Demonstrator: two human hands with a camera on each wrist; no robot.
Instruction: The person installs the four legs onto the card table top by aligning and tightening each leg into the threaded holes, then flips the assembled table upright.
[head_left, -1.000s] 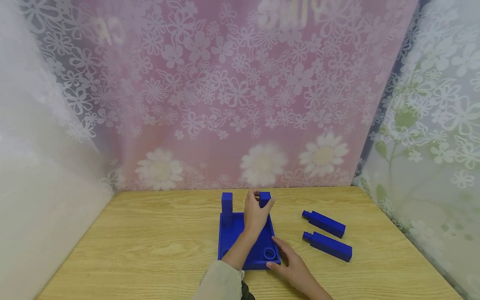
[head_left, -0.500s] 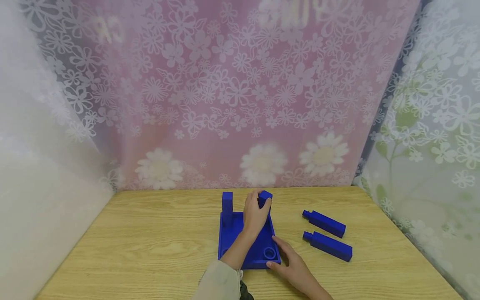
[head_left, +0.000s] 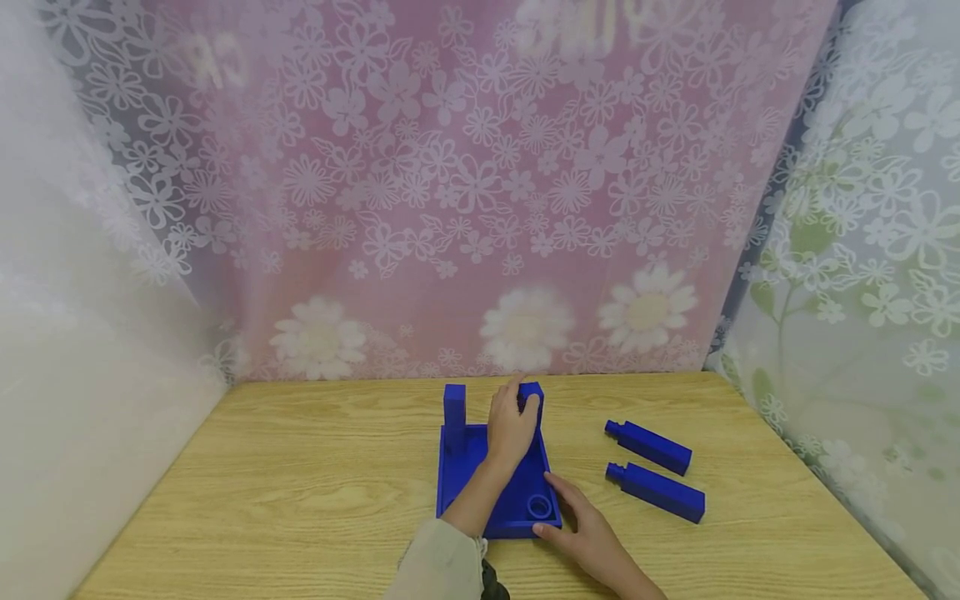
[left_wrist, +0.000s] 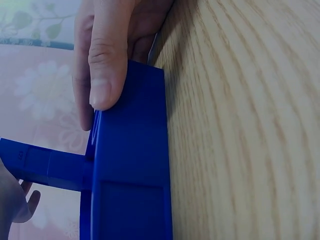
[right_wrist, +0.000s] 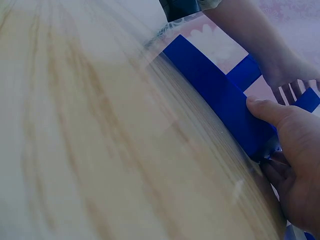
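Observation:
A shallow blue tray-like tabletop [head_left: 480, 467] lies on the table with its rim up. Round sockets show at its near corners, such as the ring socket [head_left: 539, 507]. An upright square blue leg [head_left: 532, 390] stands at its far right corner; my left hand [head_left: 511, 429] holds it, thumb in front and fingers behind, partly hidden. Another upright leg [head_left: 454, 417] stands at the far left corner. My right hand [head_left: 588, 537] grips the near right corner, thumb [right_wrist: 265, 110] on the front wall. The left wrist view also shows the right hand [left_wrist: 107, 55] on that corner.
Two loose blue legs, the farther leg [head_left: 651, 447] and the nearer leg [head_left: 660, 493], lie on the wooden table [head_left: 300, 492] to the right, their narrow ends pointing left. A pink floral curtain [head_left: 450, 208] hangs behind, with pale sheets at both sides.
The leg in my left hand has turned a little about its upright axis. The left hand's fingers have shifted on it, one now reaching higher. My right hand and the tabletop have stayed still.

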